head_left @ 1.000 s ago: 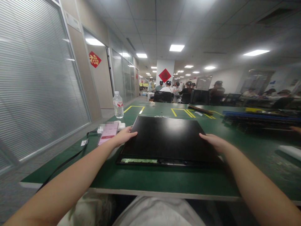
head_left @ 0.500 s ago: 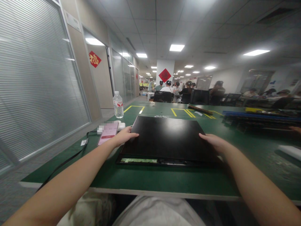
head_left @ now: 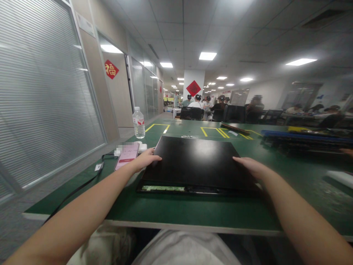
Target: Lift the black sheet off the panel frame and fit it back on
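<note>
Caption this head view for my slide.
Left hand and right hand touch the sides of a black panel on a green table.

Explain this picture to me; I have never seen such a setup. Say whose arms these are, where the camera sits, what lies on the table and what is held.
There is no machine: the bare arms belong to a person wearing a camera on the head, so you look forward and down as they do. The left hand and right hand lie on the side edges of a flat black panel, which rests on the green table; whether the fingers hook under it is hidden. Beside the left hand lies a phone; further back stands a water bottle. Dark flat parts are stacked at the right.
</note>
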A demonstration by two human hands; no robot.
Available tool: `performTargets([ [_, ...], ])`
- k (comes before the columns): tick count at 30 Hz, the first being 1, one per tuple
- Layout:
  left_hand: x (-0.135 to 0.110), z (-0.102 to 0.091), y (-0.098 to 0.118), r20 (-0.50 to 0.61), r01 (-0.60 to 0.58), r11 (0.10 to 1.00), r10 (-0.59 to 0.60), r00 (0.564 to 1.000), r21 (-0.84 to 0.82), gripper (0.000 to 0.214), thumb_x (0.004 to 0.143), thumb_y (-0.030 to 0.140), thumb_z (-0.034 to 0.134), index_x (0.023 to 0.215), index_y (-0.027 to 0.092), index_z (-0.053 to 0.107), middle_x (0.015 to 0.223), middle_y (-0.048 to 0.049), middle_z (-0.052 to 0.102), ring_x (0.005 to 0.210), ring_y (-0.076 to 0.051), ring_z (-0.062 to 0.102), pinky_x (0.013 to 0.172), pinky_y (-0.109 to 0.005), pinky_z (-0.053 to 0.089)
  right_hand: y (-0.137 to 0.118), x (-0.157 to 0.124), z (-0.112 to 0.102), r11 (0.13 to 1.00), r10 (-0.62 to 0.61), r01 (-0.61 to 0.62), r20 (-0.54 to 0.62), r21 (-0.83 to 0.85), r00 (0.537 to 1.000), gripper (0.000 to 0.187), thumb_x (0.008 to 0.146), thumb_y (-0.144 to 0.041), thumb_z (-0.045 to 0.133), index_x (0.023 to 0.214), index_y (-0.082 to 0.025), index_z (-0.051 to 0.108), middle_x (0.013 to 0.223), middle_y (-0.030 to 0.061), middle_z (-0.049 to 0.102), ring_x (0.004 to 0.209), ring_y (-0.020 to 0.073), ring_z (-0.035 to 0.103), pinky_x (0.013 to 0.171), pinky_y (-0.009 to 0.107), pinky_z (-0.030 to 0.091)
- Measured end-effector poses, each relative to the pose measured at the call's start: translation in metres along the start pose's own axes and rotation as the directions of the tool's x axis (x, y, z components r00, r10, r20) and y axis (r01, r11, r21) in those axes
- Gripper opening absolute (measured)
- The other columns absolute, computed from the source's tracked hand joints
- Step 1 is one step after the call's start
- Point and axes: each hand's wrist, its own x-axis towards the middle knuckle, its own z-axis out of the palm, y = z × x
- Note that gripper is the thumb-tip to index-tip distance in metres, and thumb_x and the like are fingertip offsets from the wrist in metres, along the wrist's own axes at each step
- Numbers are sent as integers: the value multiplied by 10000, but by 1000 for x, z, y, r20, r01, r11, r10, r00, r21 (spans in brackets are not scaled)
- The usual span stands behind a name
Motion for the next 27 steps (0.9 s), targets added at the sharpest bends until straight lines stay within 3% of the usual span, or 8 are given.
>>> performTargets([
  [11, 1, -1, -1, 14, 29, 999, -28, 1000, -35, 457, 506, 297, 781, 915, 207, 598, 866, -48, 749, 965, -329, 700, 783, -390, 551, 2, 3, -4, 999, -7, 8, 7, -53, 1000, 183, 830, -223, 562, 968, -158, 662, 696, 73, 726, 593, 233, 683, 594, 354, 555],
  [15, -4, 0, 5, 80, 29, 996, -22, 997, -85, 405, 495, 270, 822, 849, 215, 632, 867, -65, 764, 966, -350, 700, 810, -422, 558, 6, 11, -13, 999, 12, -10, 63, -36, 998, 176, 783, -212, 553, 896, -153, 675, 666, 78, 714, 571, 219, 665, 593, 337, 543],
  [20, -2, -1, 3, 166, 29, 987, -2, 986, -157, 443, 487, 272, 871, 872, 204, 662, 901, -84, 772, 981, -355, 703, 837, -443, 568, 8, 17, -18, 998, 58, -54, 126, -36, 990, 257, 773, -228, 530, 959, -151, 691, 677, 92, 717, 624, 244, 683, 640, 369, 555],
  [27, 1, -2, -3, 172, 2, 986, 26, 985, -164, 523, 505, 306, 881, 963, 186, 661, 993, -88, 772, 1033, -329, 695, 893, -427, 559, 4, 8, -11, 999, -45, 43, 119, 26, 992, 360, 752, -124, 557, 1103, -171, 626, 758, 71, 737, 638, 240, 697, 683, 392, 566],
])
